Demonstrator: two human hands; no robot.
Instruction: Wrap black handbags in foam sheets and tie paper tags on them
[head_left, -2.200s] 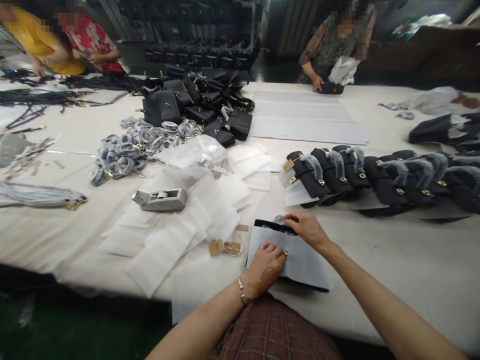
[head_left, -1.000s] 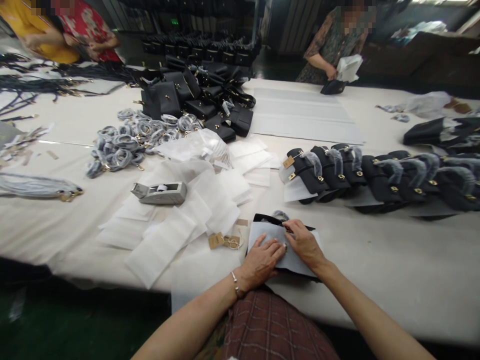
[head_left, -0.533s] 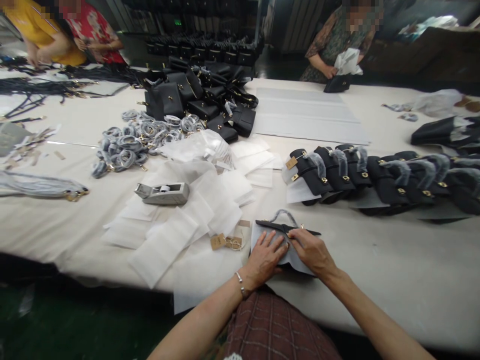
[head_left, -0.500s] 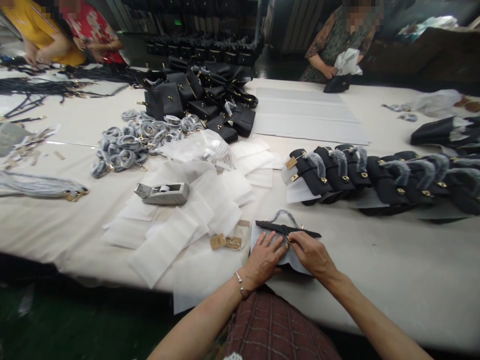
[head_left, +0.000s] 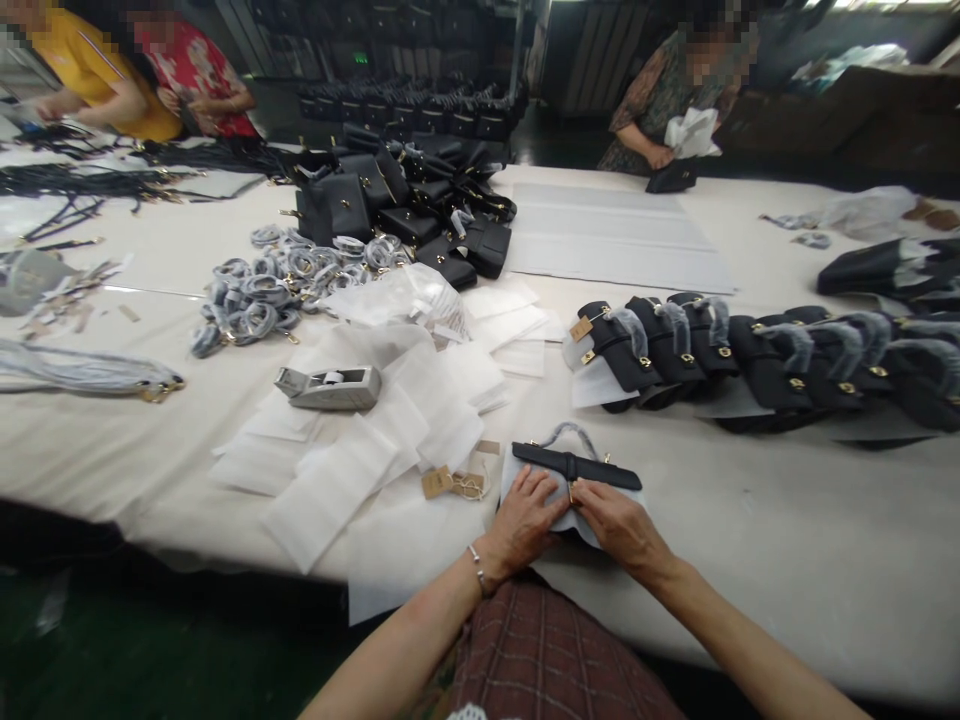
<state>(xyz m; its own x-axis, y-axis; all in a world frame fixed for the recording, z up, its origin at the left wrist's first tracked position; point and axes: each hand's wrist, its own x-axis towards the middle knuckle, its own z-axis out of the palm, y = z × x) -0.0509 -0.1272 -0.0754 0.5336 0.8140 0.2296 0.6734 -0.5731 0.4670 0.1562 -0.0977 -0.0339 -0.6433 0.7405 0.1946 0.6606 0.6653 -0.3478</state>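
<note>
A small black handbag (head_left: 576, 467) lies near the table's front edge, its front covered by a grey sheet of tissue (head_left: 517, 473). My left hand (head_left: 523, 522) rests flat on the tissue with its fingers spread. My right hand (head_left: 616, 515) sits beside it on the bag, fingertips pinched at the flap's gold clasp. A wrapped grey handle (head_left: 564, 432) pokes out behind the bag.
Loose white foam sheets (head_left: 352, 470), paper tags (head_left: 451, 484) and a tape dispenser (head_left: 328, 387) lie to the left. A row of wrapped black bags (head_left: 757, 355) runs to the right, a pile of bags (head_left: 409, 215) and coiled straps (head_left: 266, 285) farther back. Other people work at the far side.
The bag's flap has come down over the tissue sheet. Both hands have slid toward me and closer together on the bag's front.
</note>
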